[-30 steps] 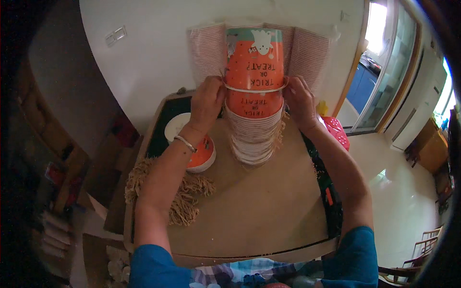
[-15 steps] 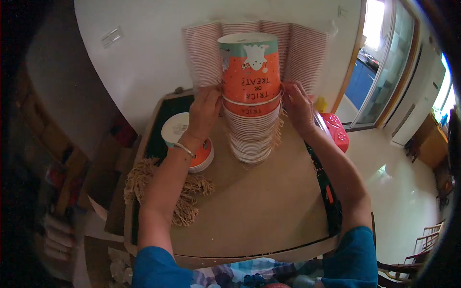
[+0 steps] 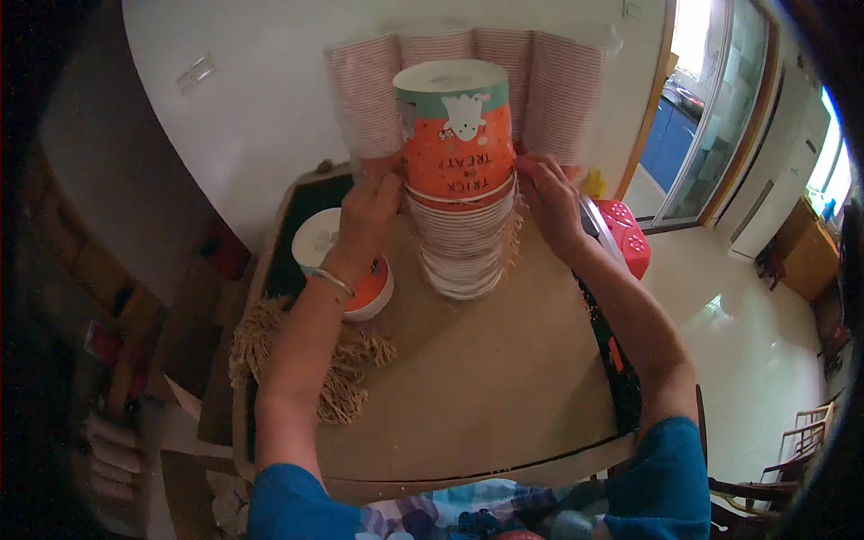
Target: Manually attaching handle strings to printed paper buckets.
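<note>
A tall stack of upside-down orange paper cups (image 3: 461, 180) stands on a tan mat on the table (image 3: 468, 387). The top cup carries a white animal figure on a teal band. My left hand (image 3: 364, 216) grips the left side of the stack near the top cup's rim. On the opposite side my right hand (image 3: 551, 202) presses against the same level. Another upside-down orange cup (image 3: 340, 263) sits on the table just left of my left wrist, partly hidden by it.
Wrapped sleeves of striped paper cups (image 3: 468, 81) lean against the white wall behind the stack. A fringed woven mat edge (image 3: 346, 378) hangs at the table's left. A red plastic object (image 3: 623, 236) sits right of the table, over a glossy floor. Cardboard boxes lie left.
The top cup has come down onto the stack, and both hands have slid lower along its sides. The view has shifted slightly.
</note>
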The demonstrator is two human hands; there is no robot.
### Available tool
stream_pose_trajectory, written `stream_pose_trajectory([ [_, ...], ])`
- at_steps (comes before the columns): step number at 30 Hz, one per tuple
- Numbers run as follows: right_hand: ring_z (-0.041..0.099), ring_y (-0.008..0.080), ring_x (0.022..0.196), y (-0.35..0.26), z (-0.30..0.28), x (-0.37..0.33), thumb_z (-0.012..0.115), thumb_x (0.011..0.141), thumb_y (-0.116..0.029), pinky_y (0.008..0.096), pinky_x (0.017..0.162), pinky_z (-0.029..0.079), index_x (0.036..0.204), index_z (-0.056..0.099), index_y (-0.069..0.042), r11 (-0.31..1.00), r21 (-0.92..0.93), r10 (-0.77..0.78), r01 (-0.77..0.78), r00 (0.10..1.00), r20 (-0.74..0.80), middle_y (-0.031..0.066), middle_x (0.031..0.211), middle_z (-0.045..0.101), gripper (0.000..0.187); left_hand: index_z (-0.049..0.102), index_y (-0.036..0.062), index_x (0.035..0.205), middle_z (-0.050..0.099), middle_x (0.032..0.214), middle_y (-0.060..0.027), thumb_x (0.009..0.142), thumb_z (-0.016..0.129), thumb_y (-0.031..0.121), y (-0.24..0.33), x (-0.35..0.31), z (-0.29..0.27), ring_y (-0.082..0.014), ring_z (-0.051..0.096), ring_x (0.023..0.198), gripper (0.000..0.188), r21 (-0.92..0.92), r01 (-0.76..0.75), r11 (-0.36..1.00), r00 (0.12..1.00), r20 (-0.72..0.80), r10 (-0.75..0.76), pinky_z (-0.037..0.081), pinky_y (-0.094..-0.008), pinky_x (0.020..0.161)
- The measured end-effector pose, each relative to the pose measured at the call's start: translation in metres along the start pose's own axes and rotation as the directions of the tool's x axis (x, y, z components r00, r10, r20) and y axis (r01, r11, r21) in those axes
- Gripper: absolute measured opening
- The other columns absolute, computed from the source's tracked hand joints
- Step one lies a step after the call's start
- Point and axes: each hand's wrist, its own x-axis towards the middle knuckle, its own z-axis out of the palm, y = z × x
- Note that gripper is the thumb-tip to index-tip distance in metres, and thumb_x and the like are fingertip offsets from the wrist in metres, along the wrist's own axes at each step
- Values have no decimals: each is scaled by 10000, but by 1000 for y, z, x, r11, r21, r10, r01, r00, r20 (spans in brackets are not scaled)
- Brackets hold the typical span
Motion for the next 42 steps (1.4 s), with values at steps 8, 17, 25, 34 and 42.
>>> stream_pose_trajectory([
  [8,628,264,978,-1,-3,-3,603,860,45,320,827,505,1054,630,-15,1000,-14,-21,21,1000,0,113,1060,626,205,560,32,969,600,1129,-143,736,604,-65,0,7,-1,-344,632,883,256,-69,-63,996,998,-4,63,546,-385,723],
  [17,627,261,980,-5,-4,-8,603,863,36,315,825,507,1064,631,-17,1000,6,2,-3,999,45,111,1056,618,209,571,24,988,613,1151,-138,767,583,-52,-11,0,4,-309,648,914,234,-14,-40,999,996,85,41,558,-364,741],
  [25,619,342,910,-1,-1,-12,598,827,28,381,776,528,1032,619,-36,999,-23,-42,42,999,18,140,1019,599,216,558,19,975,589,1198,-150,773,573,-43,-12,-6,7,-318,637,959,212,0,-90,996,991,95,89,560,-372,749],
  [34,577,145,840,4,-1,-28,611,888,-39,284,758,478,978,581,-51,818,208,544,-537,838,23,78,902,621,96,573,22,1002,611,1099,-176,795,613,-9,-10,-17,2,-355,629,932,214,22,-56,998,988,145,52,551,-399,768],
  [42,554,105,802,6,2,-17,622,876,-64,250,738,471,929,620,-34,843,319,481,-434,873,-83,48,872,610,61,579,27,934,619,1001,-162,783,671,20,5,-33,-19,-349,621,844,177,-48,124,991,990,74,-120,523,-411,723],
])
